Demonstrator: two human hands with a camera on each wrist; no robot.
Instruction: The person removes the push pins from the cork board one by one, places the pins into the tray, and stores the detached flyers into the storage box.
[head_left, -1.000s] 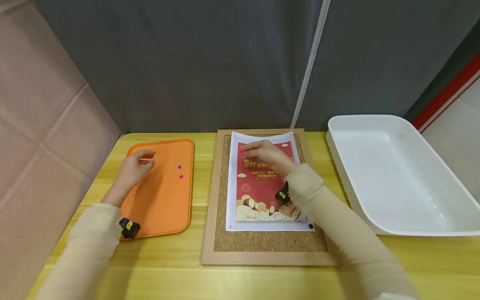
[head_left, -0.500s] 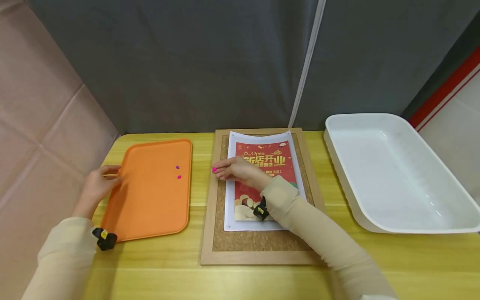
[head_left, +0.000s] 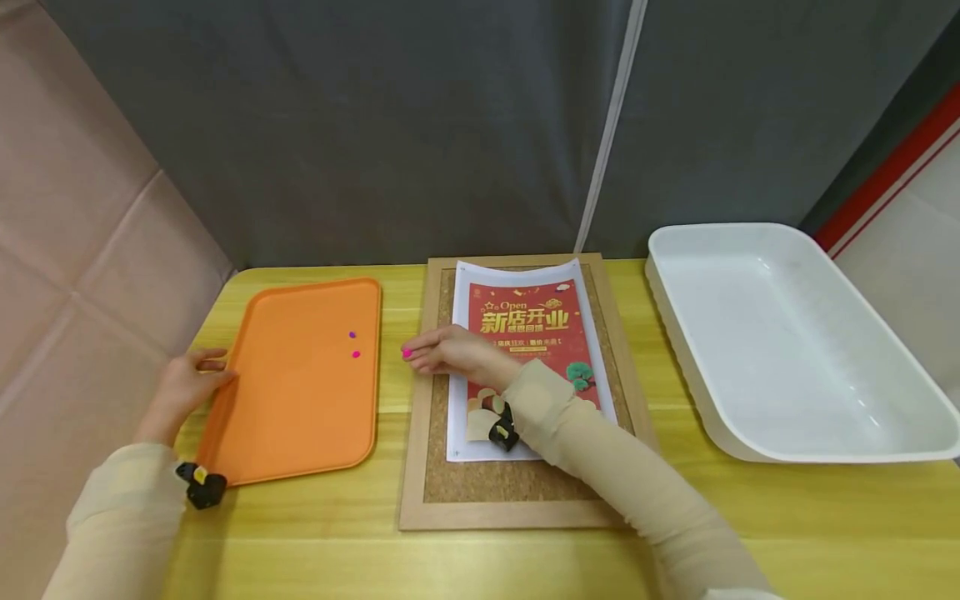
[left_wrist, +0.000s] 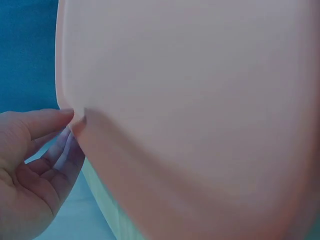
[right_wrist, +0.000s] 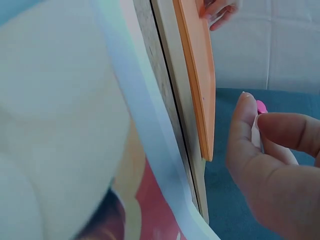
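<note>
Head view showed the poster [head_left: 551, 358] laid on corkboard [head_left: 510, 485], my right hand [head_left: 463, 352] pinching a pink tack [head_left: 407, 354], my left hand [head_left: 183, 387] gripping the orange tray [head_left: 300, 408] (two tack-like bits [head_left: 356, 354] seemingly unused)

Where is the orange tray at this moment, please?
In the head view, the orange tray is on the left side of the table, left of the framed cork board; the left hand grips its left edge.

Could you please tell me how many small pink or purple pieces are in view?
3: a small purple piece and a small round pink piece on the orange rectangular tray, and a second pink piece pinched by the right hand. Others may be hidden.
</note>
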